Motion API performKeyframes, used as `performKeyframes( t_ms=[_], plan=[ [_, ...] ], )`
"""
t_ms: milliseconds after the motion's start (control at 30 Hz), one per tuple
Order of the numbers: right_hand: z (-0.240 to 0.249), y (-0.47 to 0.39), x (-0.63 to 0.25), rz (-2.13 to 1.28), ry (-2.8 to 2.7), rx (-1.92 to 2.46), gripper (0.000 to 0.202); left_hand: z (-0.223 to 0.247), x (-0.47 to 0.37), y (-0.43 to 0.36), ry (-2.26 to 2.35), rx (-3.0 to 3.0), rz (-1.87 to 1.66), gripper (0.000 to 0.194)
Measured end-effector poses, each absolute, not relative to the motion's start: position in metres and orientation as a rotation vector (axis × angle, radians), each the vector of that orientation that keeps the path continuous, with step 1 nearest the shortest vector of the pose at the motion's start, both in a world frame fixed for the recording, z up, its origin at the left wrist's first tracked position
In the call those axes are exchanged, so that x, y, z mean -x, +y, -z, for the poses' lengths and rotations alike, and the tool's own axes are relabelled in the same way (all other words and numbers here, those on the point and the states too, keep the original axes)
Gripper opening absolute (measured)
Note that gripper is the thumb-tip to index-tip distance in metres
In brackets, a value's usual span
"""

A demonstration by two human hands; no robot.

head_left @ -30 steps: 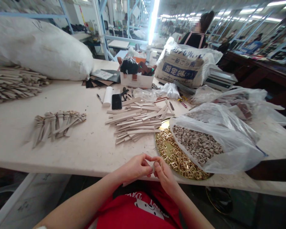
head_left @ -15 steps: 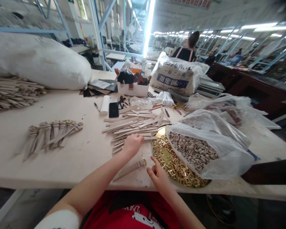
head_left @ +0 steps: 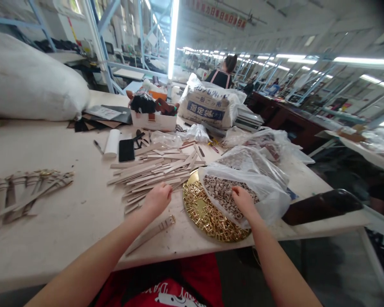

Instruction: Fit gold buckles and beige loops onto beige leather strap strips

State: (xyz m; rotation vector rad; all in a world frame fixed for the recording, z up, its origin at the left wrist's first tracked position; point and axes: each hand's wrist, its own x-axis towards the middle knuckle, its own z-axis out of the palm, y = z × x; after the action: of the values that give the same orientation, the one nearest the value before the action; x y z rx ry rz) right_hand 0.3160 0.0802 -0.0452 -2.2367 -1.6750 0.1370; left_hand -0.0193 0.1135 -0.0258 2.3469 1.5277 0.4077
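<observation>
My left hand [head_left: 158, 199] is closed on a light beige strap [head_left: 178, 189], whose end sticks out to the right of my fingers. It is at the right side of a pile of flat beige straps [head_left: 156, 168]. My right hand [head_left: 244, 201] reaches into an open clear plastic bag [head_left: 275, 200] of small beige strap loops [head_left: 219, 189]. Its fingers are pinched together among the loops, and what they hold is too small to make out. Under the bag is a round golden tray [head_left: 195, 175] with many gold buckles [head_left: 211, 221]. One strap with a buckle [head_left: 152, 234] lies near the table's front edge.
Buckled straps [head_left: 28, 189] are heaped at the left. Further back are a phone [head_left: 126, 150], a white roll [head_left: 112, 143], a box of odds and ends [head_left: 153, 119] and a large printed sack [head_left: 211, 104]. A dark cylindrical object [head_left: 323, 207] juts over the right edge.
My right hand has moved right, from beside the buckled strap into the bag of loops, and its fingers have closed. My left hand stays by the strap pile. The view has turned right.
</observation>
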Motion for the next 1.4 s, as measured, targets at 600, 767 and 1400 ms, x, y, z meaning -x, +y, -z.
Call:
performKeyframes(
  t_ms=[600,767,1400],
  plan=[
    [0.033,0.051,-0.275,-0.732,-1.352,1.867,0.024,-0.012,0.017,0.029,0.854,-0.684,-0.513,0.039],
    [0.032,0.023,-0.204,-1.439,-0.898,1.362,0.025,-0.007,0.013,0.026,0.855,-0.793,-0.482,0.026],
    [0.036,0.006,-0.164,-1.516,-0.667,1.234,0.027,-0.004,0.031,0.021,1.184,-1.620,-0.378,0.028]
  ],
)
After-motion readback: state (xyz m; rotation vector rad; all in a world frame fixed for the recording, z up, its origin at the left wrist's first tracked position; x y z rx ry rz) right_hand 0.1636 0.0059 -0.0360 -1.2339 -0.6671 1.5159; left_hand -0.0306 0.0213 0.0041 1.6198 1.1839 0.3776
